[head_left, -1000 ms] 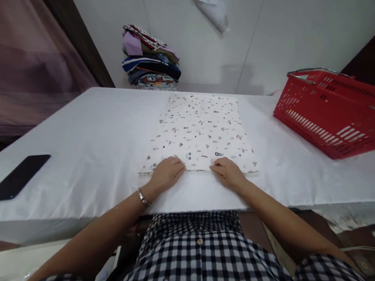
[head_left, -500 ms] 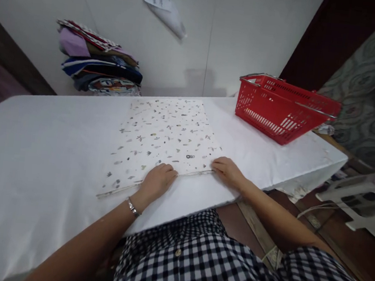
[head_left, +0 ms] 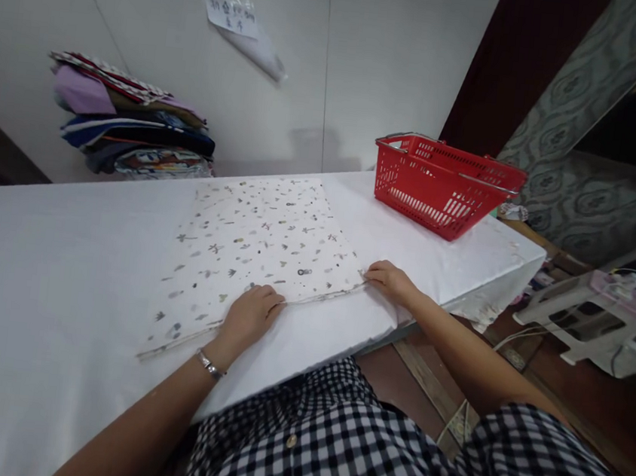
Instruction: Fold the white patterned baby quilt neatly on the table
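A white cloth [head_left: 260, 243] with small grey and green plant prints lies folded flat on the table, its layered edge towards me. My left hand [head_left: 250, 314], with a silver bracelet on the wrist, rests along the middle of that near edge. Its fingers are curled together over the fabric, the thumb side partly hidden. At the near right corner my right hand [head_left: 393, 282] pinches the cloth between thumb and fingers, the corner slightly lifted.
The table has a white covering [head_left: 81, 266]. A red plastic basket [head_left: 437, 186] with metal handles stands at the back right. Folded clothes [head_left: 131, 120] are stacked at the back left against the wall. A white stool [head_left: 588, 315] is on the floor to the right.
My right hand has shifted slightly outward at the cloth's near right corner, pulling it to the right. My left hand stays on the near edge. The whole view has turned somewhat right.
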`<state>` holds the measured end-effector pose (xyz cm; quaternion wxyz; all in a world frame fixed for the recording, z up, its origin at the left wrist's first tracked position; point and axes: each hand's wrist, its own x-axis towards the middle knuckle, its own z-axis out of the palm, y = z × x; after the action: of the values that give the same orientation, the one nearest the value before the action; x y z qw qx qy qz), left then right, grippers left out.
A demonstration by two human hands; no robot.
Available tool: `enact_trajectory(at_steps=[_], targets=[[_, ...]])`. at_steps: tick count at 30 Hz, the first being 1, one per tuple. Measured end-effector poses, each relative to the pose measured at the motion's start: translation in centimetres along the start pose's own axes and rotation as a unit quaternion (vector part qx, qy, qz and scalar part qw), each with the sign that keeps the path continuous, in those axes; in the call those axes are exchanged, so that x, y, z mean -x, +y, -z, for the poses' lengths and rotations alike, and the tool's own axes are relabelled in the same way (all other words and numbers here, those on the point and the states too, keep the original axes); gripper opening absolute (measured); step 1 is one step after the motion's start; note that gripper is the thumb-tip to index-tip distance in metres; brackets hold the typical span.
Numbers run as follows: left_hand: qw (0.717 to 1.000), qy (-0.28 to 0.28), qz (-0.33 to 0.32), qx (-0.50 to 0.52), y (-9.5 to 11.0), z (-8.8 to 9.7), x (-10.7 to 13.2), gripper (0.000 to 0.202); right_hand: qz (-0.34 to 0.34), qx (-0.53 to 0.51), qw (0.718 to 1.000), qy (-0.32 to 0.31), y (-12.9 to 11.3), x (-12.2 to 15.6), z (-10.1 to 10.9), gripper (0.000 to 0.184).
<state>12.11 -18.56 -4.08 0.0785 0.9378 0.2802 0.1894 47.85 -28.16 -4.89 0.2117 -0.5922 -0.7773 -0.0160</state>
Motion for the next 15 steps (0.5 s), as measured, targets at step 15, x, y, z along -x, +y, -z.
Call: enact_trajectory(at_steps=[15], targets=[[1.000,-0.008,0.017,-0.003,-0.1,-0.6,0.4,0.030,-0.053,0.104,0.988,-0.098,-1.2,-1.1,0.9,0.026]])
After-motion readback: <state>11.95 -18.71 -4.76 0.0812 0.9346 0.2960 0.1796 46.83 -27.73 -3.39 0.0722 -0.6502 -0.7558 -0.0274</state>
